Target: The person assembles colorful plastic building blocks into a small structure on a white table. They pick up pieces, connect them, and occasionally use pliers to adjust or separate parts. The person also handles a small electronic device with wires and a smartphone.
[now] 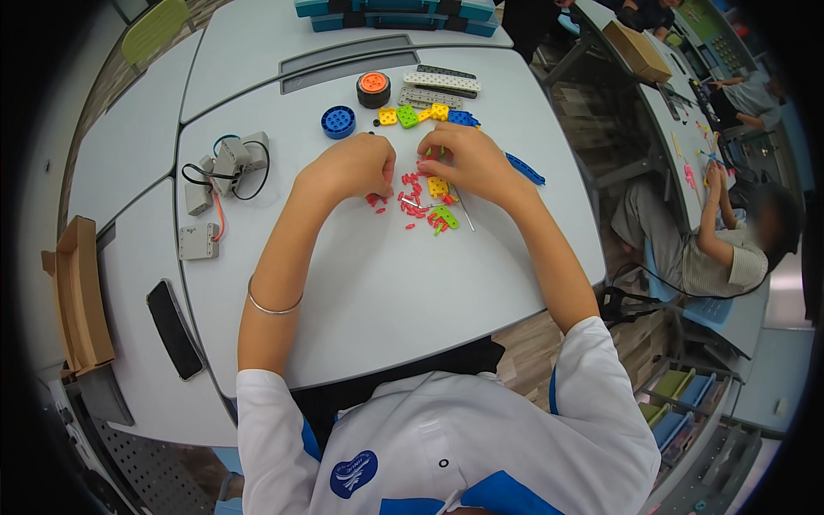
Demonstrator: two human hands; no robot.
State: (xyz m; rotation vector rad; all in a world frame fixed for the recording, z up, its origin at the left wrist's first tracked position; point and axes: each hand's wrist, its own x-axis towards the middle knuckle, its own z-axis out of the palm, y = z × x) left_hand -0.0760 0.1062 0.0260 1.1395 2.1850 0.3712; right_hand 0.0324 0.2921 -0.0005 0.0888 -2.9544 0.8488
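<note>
Small red plastic pegs [412, 204] lie scattered on the white table between my hands. My left hand [354, 166] is closed at the pile's left side, fingertips bent down to the tabletop; what they pinch is hidden. On the other side, my right hand [470, 160] curls its thumb and fingers together, with bits of green and red plastic showing between them, too small to name. Just below it sit a yellow building block [439, 187] and a green angled piece [445, 220] with red pegs around it. A thin grey rod [464, 209] lies beside the yellow block.
Beyond my hands are a blue wheel [338, 122], an orange-hubbed black tyre [373, 89] and perforated beams [441, 80]. Grey wired modules [229, 165] sit left, near a phone [174, 329] and open cardboard box [83, 296]. Another person [721, 245] sits at the right.
</note>
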